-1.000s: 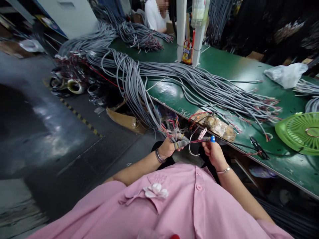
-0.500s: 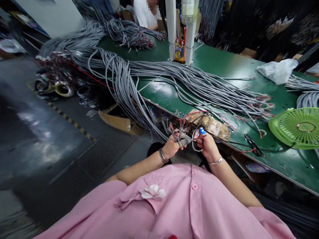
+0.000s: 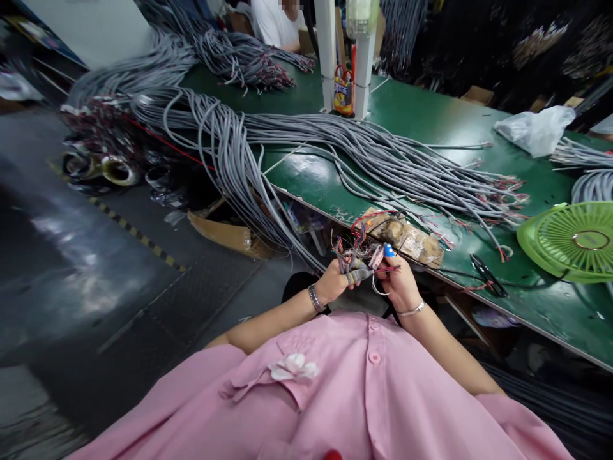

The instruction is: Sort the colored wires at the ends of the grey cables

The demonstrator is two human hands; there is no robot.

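Note:
Close to the bench edge, my left hand (image 3: 334,282) is closed around the ends of a bundle of grey cables (image 3: 292,239), with grey coverings on its thumb or fingers. Thin coloured wires (image 3: 357,243) fan out above that fist. Just to its right, my right hand (image 3: 400,281) pinches a few red and white wires (image 3: 387,269); a blue cover (image 3: 389,250) sits on one fingertip. Behind both hands lies a tape-wrapped block (image 3: 419,248) on the green bench, with a lump fixed on it.
Grey cables (image 3: 373,147) spread over the green bench (image 3: 431,115). On the right are a green fan (image 3: 569,243), black pliers-like tool (image 3: 488,275) and plastic bag (image 3: 536,131). A white post (image 3: 364,70) rises mid-bench. A cardboard box (image 3: 225,233) stands below; a person (image 3: 275,25) sits opposite.
My right hand has shifted slightly toward my left hand, and the red wires it pinches now stick out to the right. The left hand keeps its hold on the cables. The view moved slightly.

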